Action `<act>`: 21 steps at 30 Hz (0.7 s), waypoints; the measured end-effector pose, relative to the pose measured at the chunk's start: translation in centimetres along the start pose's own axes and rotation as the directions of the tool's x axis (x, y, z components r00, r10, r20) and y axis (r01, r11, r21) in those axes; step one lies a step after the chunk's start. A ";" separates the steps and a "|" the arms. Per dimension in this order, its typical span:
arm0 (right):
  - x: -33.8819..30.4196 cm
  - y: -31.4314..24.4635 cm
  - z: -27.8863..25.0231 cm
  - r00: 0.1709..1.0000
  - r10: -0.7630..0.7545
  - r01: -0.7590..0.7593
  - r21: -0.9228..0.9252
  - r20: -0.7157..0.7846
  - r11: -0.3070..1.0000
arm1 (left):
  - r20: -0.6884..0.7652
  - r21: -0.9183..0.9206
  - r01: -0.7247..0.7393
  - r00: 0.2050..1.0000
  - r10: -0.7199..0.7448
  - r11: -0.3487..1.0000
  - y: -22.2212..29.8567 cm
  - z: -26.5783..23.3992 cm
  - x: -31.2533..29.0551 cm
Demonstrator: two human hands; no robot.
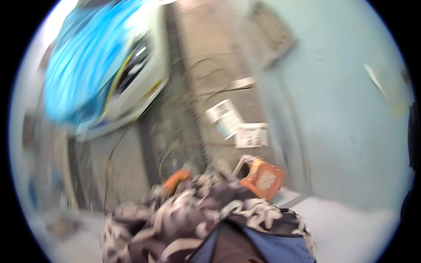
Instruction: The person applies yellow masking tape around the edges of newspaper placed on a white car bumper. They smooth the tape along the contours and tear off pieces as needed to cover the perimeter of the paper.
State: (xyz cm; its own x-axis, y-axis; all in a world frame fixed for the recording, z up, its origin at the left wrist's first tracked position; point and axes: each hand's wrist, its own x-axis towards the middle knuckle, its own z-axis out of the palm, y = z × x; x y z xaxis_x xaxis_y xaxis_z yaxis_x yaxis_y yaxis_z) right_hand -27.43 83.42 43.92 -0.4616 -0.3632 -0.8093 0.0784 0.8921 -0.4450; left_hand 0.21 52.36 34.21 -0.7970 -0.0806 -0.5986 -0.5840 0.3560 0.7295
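Neither of my hands can be made out; my camouflage-patterned clothing [175,223] fills the lower middle, and motion smears the picture. Just beyond it, left of centre, juts a small orange object [176,179], too blurred to name. To the right stands an orange container [265,179] with a pale label and a dark opening beside it. At the upper left is the front of a pale car [151,72], largely draped in blue sheeting [83,70]. Yellow tape [115,83] runs along the edge of its headlight area.
Two printed sheets of paper [226,117] lie on the floor right of the dark grating strip [175,109]. Thin cables or hoses [109,162] trail over the floor. A pale blue-green wall [342,131] rises on the right, with a blurred brownish panel [272,35] at its top.
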 end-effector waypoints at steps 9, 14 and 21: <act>-4.8 -10.6 -24.6 0.668 -0.043 0.597 0.501 -0.742 0.626 | 0.015 -0.144 0.026 1.000 -0.024 0.989 8.7 1.9 4.6; -19.0 -18.9 -49.4 0.257 0.043 0.961 0.251 -0.965 -0.114 | 0.083 -0.106 -0.081 0.992 0.090 0.991 18.2 3.7 9.8; -17.9 -29.6 -64.5 0.546 0.054 0.777 0.482 -0.836 -0.404 | 0.075 -0.079 -0.103 0.991 0.109 0.991 23.9 2.9 13.3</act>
State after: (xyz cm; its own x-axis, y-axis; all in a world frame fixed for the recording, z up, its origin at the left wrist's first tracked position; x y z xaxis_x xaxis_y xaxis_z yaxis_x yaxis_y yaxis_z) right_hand -78.49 80.88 96.24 -0.9866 0.0742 -0.1453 0.0353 -0.7725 -0.6340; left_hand -23.91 62.49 42.73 -0.8422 0.0290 -0.5383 -0.5088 0.2874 0.8115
